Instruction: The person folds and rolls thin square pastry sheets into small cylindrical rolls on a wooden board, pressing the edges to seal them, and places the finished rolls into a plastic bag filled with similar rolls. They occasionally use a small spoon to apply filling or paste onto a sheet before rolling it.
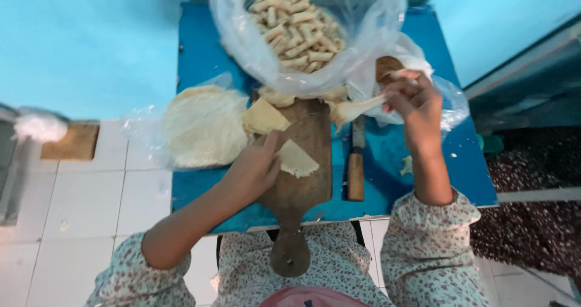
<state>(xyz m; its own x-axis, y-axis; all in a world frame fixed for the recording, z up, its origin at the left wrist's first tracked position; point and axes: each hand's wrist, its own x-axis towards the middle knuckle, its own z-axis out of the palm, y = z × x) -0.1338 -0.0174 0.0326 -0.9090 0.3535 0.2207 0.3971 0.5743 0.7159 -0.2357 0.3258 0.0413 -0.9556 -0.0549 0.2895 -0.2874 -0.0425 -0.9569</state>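
Thin pale triangular pastry wrapper [298,159]: lay on brown wooden paddle board [305,180], blue worktop [200,53]; left hand [254,168] pinched its corner; right hand [414,98] gripped a rolled piece [357,108]; judged limp, tearable, best lifted by edges

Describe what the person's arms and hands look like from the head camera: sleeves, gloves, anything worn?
Both arms wear light, pale sleeves with a small floral print, gathered at elastic cuffs and pushed up near the elbows. The forearms are bare. The left hand and right hand are bare: no gloves. No rings, watch or bracelets show.
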